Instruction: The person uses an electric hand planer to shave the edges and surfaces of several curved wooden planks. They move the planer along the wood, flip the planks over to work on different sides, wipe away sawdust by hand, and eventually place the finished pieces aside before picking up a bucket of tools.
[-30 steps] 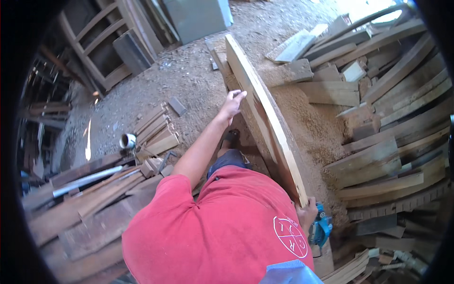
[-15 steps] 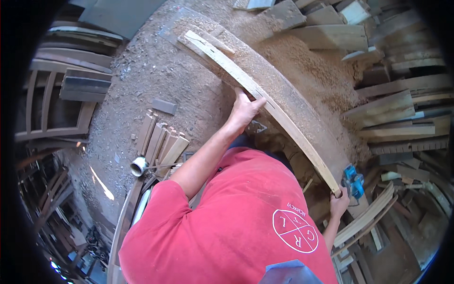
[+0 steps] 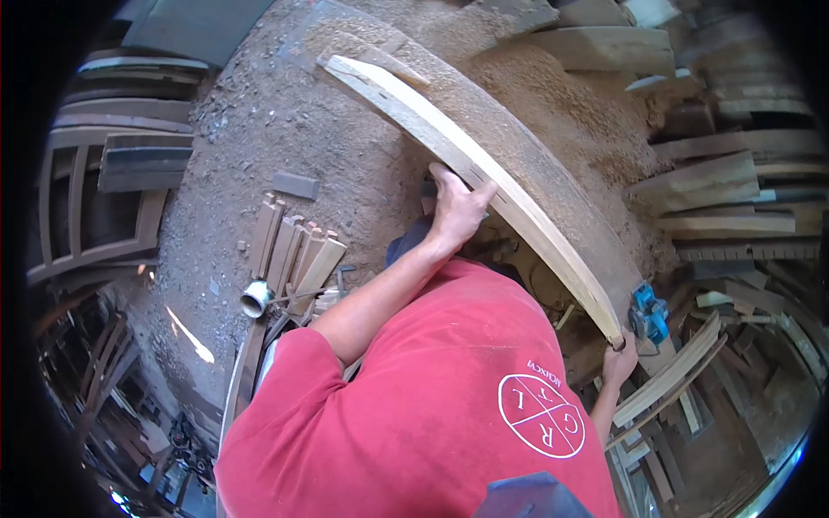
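Observation:
A long pale wooden beam lies aslant over the near edge of a sawdust-covered workbench. Two of its long faces show, one bright and one greyer. My left hand grips the beam near its middle, thumb on top and fingers on its near side. At the beam's right end my right hand is closed around it, partly hidden by the wood. Just beyond that hand a blue power tool, seemingly an electric planer, rests on the bench. A thin wood strip lies beyond the beam's far-left end.
Short wood pieces stand bundled at my left, beside a white can. A grey block lies on the dirt floor. Stacked boards fill the right side. A wooden frame leans at far left. Curved strips lie near my right hand.
The beam has turned about its length, so a broader bright face and a greyer near side now show. My left hand has shifted slightly right and down with it.

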`<control>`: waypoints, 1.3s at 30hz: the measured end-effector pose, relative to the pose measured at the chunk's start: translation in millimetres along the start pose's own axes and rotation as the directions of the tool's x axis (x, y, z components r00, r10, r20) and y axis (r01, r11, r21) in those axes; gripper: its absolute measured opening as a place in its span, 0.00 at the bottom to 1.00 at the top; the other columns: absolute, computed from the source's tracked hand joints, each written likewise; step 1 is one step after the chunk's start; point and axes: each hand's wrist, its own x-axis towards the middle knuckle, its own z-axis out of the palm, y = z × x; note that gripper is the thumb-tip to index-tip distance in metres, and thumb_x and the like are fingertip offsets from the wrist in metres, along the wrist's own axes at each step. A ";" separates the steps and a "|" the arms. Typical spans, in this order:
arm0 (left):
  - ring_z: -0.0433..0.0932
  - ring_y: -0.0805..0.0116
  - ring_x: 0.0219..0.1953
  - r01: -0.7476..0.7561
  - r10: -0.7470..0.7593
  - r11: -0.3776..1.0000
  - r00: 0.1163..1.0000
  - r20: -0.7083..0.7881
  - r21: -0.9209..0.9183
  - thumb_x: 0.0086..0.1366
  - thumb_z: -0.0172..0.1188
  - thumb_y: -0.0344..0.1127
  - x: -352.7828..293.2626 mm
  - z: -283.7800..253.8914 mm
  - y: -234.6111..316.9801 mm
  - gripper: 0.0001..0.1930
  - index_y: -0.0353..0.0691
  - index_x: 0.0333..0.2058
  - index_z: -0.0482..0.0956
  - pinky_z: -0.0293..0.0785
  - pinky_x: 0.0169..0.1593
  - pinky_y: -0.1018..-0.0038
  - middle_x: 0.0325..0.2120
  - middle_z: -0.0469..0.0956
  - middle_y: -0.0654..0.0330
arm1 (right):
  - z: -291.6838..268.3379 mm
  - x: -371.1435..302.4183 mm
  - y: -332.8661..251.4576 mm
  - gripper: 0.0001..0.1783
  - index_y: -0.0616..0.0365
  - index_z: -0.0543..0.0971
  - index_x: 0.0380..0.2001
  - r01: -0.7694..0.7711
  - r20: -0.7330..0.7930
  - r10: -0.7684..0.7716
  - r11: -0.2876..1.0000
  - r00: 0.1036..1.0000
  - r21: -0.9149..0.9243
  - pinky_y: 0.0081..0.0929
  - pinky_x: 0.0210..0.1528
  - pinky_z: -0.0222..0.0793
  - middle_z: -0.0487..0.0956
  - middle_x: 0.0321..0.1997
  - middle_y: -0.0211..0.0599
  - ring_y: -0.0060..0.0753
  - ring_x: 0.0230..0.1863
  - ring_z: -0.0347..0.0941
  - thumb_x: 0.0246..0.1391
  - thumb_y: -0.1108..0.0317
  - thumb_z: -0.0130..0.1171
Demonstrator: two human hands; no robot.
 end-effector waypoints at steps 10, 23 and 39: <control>0.74 0.40 0.55 -0.178 0.168 0.899 0.984 0.059 0.400 0.60 0.71 0.51 2.4 -8.1 18.5 0.37 0.26 0.53 0.66 0.67 0.65 0.53 0.49 0.72 0.36 | -18.7 29.9 -130.5 0.37 0.56 0.80 0.57 0.360 0.097 -0.352 0.930 0.931 -0.079 0.43 0.66 0.63 0.84 0.50 0.35 0.45 0.49 0.77 0.41 0.61 0.81; 0.84 0.65 0.32 -0.867 0.363 -0.060 0.443 0.820 0.494 0.66 0.66 0.45 95.0 -140.6 134.1 0.12 0.45 0.27 0.80 0.62 0.71 0.57 0.23 0.80 0.62 | -2.9 39.5 -142.6 0.23 0.61 0.83 0.49 0.197 -0.038 -0.201 0.976 0.979 -0.088 0.39 0.54 0.71 0.84 0.42 0.44 0.46 0.46 0.78 0.51 0.65 0.75; 0.82 0.65 0.33 -0.903 0.315 -0.147 0.343 0.885 0.403 0.65 0.65 0.42 105.9 -151.0 127.5 0.12 0.46 0.25 0.77 0.64 0.70 0.61 0.25 0.77 0.62 | 5.9 18.8 -139.6 0.27 0.57 0.84 0.52 0.178 -0.054 -0.182 0.981 0.982 -0.081 0.44 0.60 0.70 0.85 0.52 0.40 0.52 0.52 0.78 0.45 0.74 0.75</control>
